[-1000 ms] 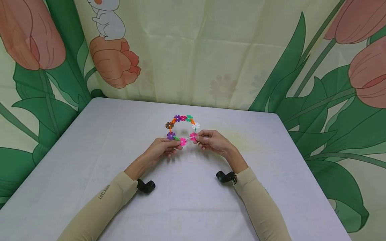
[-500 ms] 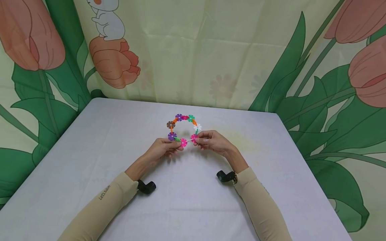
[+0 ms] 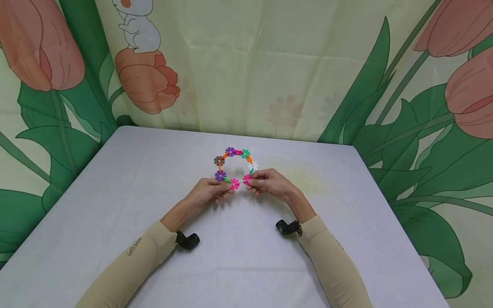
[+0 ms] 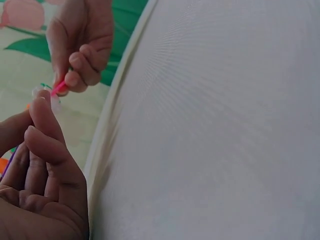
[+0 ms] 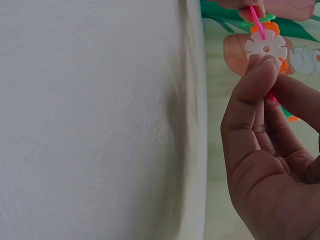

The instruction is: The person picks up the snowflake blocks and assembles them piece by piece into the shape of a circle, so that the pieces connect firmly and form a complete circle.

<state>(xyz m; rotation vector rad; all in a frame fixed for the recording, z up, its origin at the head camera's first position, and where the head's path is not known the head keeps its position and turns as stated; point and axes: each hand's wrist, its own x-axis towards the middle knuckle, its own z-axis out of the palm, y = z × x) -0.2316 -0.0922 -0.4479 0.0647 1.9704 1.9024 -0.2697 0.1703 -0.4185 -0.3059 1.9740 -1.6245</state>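
A ring of notched plastic snowflake discs (image 3: 230, 152), in purple, brown, orange, green, white and pink, is held up above the table in the head view. My left hand (image 3: 206, 190) pinches a pink disc (image 3: 235, 184) at the ring's near side between thumb and fingers. Another pink disc (image 3: 246, 179), just to the right, is pinched by my right hand (image 3: 271, 184). Between them a white disc (image 3: 241, 182) shows edge-on, seeming to touch both. In the right wrist view a white disc (image 5: 266, 47) faces the camera beyond the fingertips, which partly cover the pink piece.
A white cloth covers the table (image 3: 239, 265). Behind it hangs a pale curtain (image 3: 246, 77) printed with tulips and a white animal. Small black cameras (image 3: 188, 241) are strapped at both wrists, over beige sleeves (image 3: 131, 261).
The ring has shifted slightly right and tilted a little. My right hand has come down slightly, and the two pink discs are a bit closer together. Both hands keep their pinch.
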